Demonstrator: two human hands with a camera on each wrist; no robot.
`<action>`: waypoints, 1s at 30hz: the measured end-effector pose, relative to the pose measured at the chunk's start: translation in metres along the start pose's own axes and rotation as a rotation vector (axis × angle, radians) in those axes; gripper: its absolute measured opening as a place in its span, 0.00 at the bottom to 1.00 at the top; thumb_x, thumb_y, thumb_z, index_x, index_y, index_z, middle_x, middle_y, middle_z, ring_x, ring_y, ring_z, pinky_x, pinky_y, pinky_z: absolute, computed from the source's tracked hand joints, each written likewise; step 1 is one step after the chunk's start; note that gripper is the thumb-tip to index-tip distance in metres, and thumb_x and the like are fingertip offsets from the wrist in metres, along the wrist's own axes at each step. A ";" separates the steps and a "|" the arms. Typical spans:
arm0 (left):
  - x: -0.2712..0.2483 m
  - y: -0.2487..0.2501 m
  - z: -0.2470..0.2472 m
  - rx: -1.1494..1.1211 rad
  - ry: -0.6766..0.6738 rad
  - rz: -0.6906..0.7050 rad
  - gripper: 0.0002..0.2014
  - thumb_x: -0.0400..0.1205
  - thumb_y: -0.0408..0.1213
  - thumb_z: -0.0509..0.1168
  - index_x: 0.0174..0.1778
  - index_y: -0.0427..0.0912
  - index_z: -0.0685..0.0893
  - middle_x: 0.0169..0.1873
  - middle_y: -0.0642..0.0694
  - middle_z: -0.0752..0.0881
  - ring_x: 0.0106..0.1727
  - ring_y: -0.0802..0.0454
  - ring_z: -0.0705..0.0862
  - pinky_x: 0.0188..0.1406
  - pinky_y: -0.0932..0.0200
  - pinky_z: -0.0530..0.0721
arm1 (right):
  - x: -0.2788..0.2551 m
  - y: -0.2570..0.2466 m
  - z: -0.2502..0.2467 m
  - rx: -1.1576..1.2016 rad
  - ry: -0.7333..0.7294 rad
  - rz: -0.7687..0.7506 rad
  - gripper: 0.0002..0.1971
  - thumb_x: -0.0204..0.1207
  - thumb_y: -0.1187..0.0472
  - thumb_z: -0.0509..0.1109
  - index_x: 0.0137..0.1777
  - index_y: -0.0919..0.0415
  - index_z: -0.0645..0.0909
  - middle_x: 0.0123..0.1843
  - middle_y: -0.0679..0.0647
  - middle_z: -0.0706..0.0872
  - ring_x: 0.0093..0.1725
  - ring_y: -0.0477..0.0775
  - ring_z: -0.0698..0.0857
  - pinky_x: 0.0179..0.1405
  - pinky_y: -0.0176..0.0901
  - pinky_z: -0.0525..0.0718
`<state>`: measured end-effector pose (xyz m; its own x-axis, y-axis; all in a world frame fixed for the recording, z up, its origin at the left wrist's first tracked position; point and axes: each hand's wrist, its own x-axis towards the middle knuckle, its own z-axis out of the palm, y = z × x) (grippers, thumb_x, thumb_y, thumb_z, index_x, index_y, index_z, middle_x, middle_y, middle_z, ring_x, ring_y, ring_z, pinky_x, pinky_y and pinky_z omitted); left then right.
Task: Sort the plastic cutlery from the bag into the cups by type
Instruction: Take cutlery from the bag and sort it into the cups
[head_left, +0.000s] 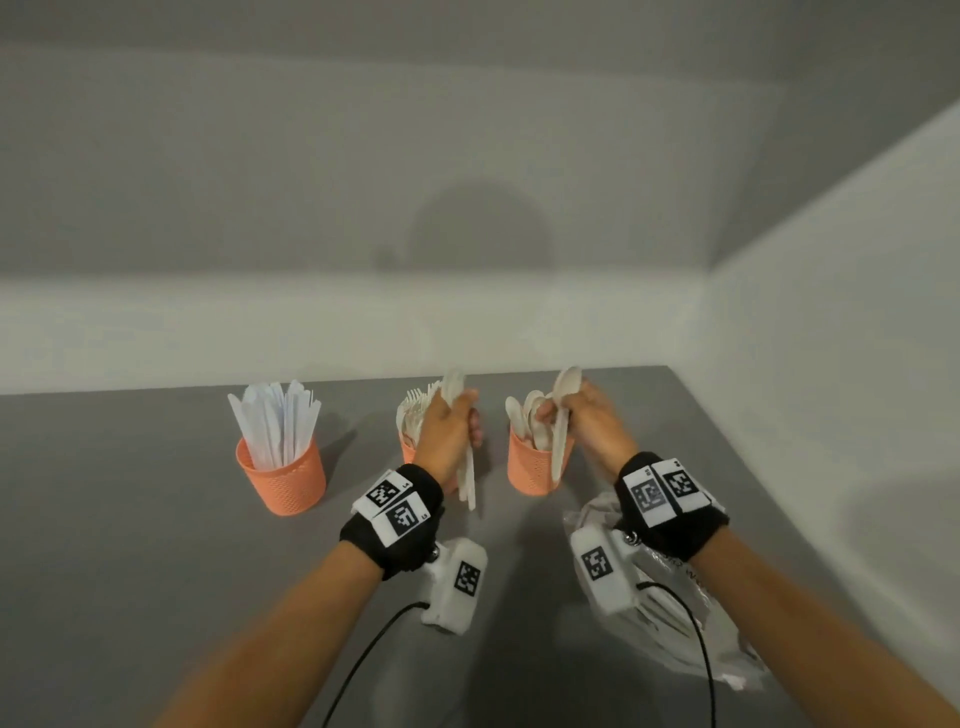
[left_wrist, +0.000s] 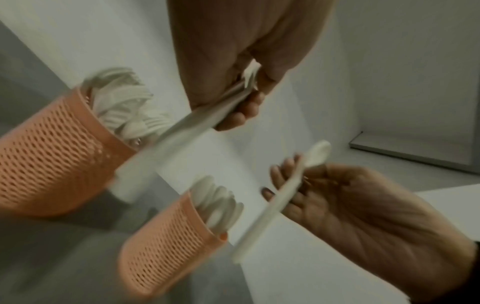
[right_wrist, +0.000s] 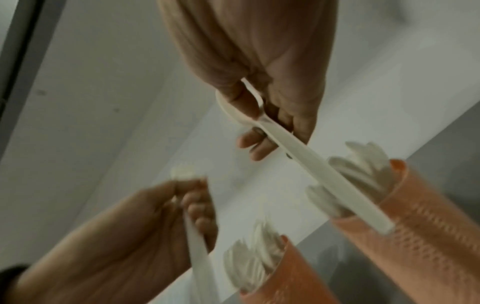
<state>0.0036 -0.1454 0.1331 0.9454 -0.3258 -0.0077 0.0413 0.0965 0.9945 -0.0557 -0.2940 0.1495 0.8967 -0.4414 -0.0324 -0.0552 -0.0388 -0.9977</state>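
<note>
The right hand (head_left: 582, 421) pinches a single white spoon (head_left: 563, 415) near its neck, bowl pointing up and away, handle slanting down toward the near side across the front of the right cup (head_left: 535, 467), which is full of spoons. The left hand (head_left: 447, 431) grips a small bunch of white cutlery (head_left: 467, 467), long axis near upright, handles hanging down; blur hides their type, possibly spoons. Behind it stands the middle cup (left_wrist: 52, 164) holding forks. The left cup (head_left: 283, 480) holds knives, blades up. The clear bag (head_left: 675, 613) lies on the grey table (head_left: 156, 519) at near right, under the right wrist.
</note>
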 end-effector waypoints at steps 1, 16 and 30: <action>0.004 0.001 -0.005 -0.020 0.044 -0.003 0.07 0.85 0.31 0.52 0.42 0.40 0.71 0.24 0.45 0.72 0.25 0.53 0.72 0.25 0.64 0.75 | 0.004 -0.002 -0.009 0.002 0.047 -0.038 0.11 0.78 0.75 0.50 0.43 0.63 0.72 0.34 0.57 0.83 0.33 0.49 0.84 0.36 0.34 0.81; 0.059 -0.005 -0.009 0.055 0.180 0.225 0.12 0.85 0.27 0.48 0.43 0.49 0.68 0.31 0.43 0.81 0.36 0.50 0.83 0.48 0.59 0.81 | 0.038 0.025 -0.026 -0.009 0.232 -0.132 0.13 0.81 0.71 0.54 0.38 0.56 0.71 0.36 0.56 0.85 0.39 0.49 0.84 0.41 0.29 0.81; 0.059 -0.050 -0.032 0.933 0.178 0.309 0.20 0.86 0.44 0.50 0.55 0.32 0.80 0.47 0.38 0.84 0.54 0.40 0.82 0.80 0.44 0.50 | 0.049 0.073 -0.026 -0.613 0.257 -0.001 0.07 0.68 0.66 0.68 0.41 0.65 0.86 0.45 0.66 0.87 0.50 0.66 0.83 0.54 0.59 0.83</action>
<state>0.0673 -0.1395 0.0795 0.9096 -0.2580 0.3256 -0.4129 -0.6490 0.6390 -0.0270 -0.3419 0.0769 0.7675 -0.6383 0.0595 -0.3623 -0.5085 -0.7812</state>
